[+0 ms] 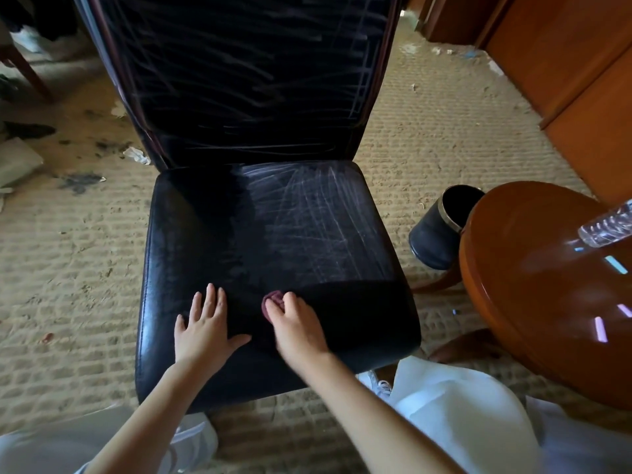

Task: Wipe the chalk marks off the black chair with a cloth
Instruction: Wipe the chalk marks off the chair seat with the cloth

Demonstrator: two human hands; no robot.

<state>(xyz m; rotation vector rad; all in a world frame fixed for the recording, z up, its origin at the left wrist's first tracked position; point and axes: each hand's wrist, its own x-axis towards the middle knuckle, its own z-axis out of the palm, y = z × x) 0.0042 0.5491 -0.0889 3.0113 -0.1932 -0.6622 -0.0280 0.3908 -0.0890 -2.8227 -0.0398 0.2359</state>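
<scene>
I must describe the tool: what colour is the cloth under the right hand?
Dark reddish purple; the cloth, bunched, peeks past the right hand in the head view.

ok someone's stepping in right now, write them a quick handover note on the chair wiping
Left hand: flat, fingers spread, pressing on the front of the seat.
Right hand: gripping the bunched reddish cloth against the seat, front middle.
Done: the seat's left half and front strip look clean.
Left: chalk marks over the seat's right and rear part, and the whole backrest is streaked, apparently untouched.
Nearby: bin and round table on the right.
</scene>
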